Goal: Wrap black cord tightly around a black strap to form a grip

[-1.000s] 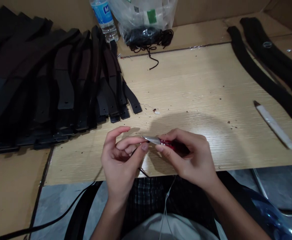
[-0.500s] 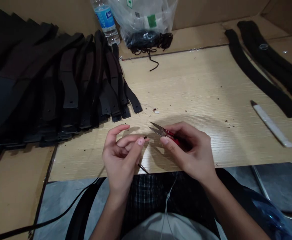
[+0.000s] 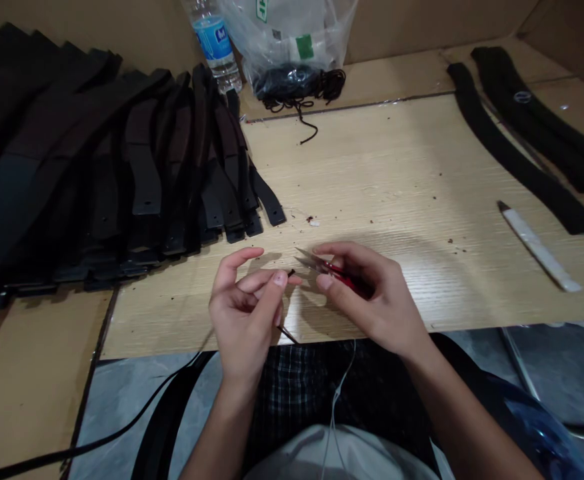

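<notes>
My left hand (image 3: 246,313) pinches a thin black cord (image 3: 288,333) between thumb and fingers; its short end pokes out at the fingertips, and the rest trails down past the table's front edge. My right hand (image 3: 372,297) grips small red-handled thread snips (image 3: 322,265). Their metal blades are slightly apart and point left, a short way from the cord's end. Both hands hover over the front of a light wooden board (image 3: 402,173).
A long row of dark leather straps (image 3: 137,167) lies at the left. A water bottle (image 3: 215,43) and a clear plastic bag with black cord (image 3: 297,53) stand at the back. Black fabric strips (image 3: 517,153) and a white marker (image 3: 537,245) lie at the right.
One second ago the snips' blades lay closed against the cord at my left fingertips. They have since pulled back to the right and opened slightly. My left hand keeps its pinch.
</notes>
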`<state>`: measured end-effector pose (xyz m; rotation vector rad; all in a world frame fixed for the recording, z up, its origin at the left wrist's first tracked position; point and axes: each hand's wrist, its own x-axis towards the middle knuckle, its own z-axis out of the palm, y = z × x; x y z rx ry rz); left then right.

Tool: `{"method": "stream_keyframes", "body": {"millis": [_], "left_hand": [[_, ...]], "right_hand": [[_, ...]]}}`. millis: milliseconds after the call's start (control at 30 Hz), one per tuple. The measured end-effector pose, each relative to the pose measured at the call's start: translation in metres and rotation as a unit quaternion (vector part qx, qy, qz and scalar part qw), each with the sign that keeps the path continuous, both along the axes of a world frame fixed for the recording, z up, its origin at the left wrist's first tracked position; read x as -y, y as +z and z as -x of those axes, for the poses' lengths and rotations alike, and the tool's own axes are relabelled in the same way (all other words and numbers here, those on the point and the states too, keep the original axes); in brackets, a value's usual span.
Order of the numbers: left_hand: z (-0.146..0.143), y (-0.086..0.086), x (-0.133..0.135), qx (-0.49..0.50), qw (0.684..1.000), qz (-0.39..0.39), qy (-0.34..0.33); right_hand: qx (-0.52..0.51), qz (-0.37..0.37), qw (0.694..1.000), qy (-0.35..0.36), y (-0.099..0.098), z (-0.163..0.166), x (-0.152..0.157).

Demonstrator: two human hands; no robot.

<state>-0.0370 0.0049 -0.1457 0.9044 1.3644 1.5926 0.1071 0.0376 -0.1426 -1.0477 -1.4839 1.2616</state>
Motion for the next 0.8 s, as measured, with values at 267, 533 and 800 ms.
{"method": "stream_keyframes", "body": {"millis": [267, 533, 800], "left_hand": [[0.0002, -0.0004, 0.0013, -0.019, 0.998, -0.007, -0.055], [0.0002, 0.0011, 0.0005, -0.018, 0.996, -0.003, -0.092], [-0.0008, 0.0015, 0.0009, -0.024, 0.997, 0.0, -0.074]], "right_hand": [[-0.028, 0.072, 0.995, 0.061, 0.0024, -0.0018, -0.0017], [-0.022, 0.085, 0.992, 0.087, 0.0011, -0.0025, -0.0025], [-0.024, 0.098, 0.991, 0.09, 0.0015, -0.0038, -0.0039]]}}
